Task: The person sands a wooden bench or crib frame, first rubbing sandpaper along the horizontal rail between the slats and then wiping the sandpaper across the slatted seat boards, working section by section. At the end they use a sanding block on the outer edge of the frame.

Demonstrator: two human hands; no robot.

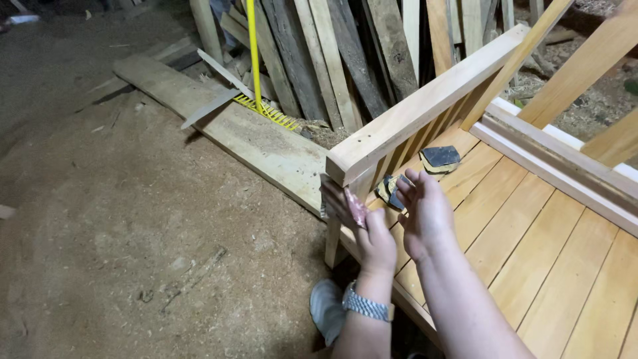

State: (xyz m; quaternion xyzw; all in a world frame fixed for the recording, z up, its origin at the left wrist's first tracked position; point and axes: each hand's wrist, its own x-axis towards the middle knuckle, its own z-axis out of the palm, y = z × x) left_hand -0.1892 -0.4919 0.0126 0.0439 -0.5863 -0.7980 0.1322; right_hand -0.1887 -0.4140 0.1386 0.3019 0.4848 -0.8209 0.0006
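Our left hand (369, 233) pinches a reddish sandpaper scrap (356, 207) flat against the bench's corner post (334, 229) to rub it; our right hand (425, 214) hovers open and empty at three o'clock.

Left hand (367, 229): raised, back toward the camera, wrist straight, fingers (339, 199) extended up and to the left, pressed together. A small reddish scrap lies under the fingers; whether it is pinched or only pressed flat cannot be told. Metal-link wristwatch (365, 306) on the left wrist. Left forearm bare, rising near-vertical from the lower edge of the view.

Right hand (425, 216): just beside the left, held slightly higher, back of the hand toward the camera, fingers loosely curled and a little spread, holding nothing. Right forearm bare, entering from the lower right, angled up and to the left.

Both hands: close together, apart by a narrow gap.
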